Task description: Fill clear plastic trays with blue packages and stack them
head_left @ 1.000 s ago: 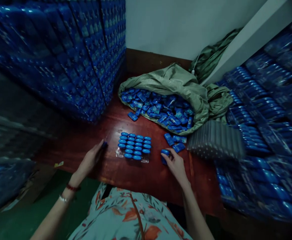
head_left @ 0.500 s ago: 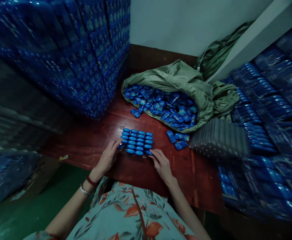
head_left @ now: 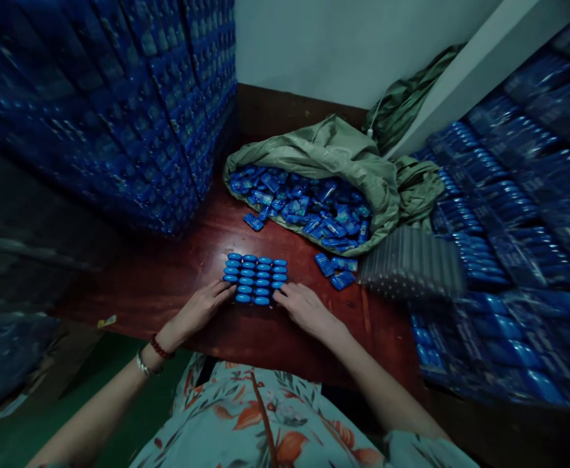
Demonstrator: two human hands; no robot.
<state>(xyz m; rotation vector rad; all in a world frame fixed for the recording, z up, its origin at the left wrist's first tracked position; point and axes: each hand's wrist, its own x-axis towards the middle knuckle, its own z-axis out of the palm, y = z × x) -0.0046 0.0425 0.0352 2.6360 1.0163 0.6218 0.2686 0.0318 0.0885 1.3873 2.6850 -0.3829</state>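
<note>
Several small, rounded, shiny blue packs (head_left: 254, 279) stand in neat rows as a compact block on the red-brown table (head_left: 187, 276). My left hand (head_left: 207, 304) grips the near left corner of this block, its fingers curled over the end packs. At the near right corner my right hand (head_left: 300, 305) does the same, fingers closed against the edge. What lies under the fingertips is hidden. Beyond the block, a green woven sack (head_left: 331, 146) lies open with many loose blue packs (head_left: 309, 211) spilling at its mouth.
Loose blue packs (head_left: 342, 280) lie right of the block. Next to them sits a stack of clear ribbed plastic trays (head_left: 414, 263). Wrapped blue packs form a tall stack (head_left: 162, 123) on the left and another stack (head_left: 504, 240) on the right. A white post (head_left: 440, 75) slants behind.
The view has shifted, so the table's contents appear further left. My right hand has moved closer in and over the block's near right corner; my left hand has closed on the near left corner.
</note>
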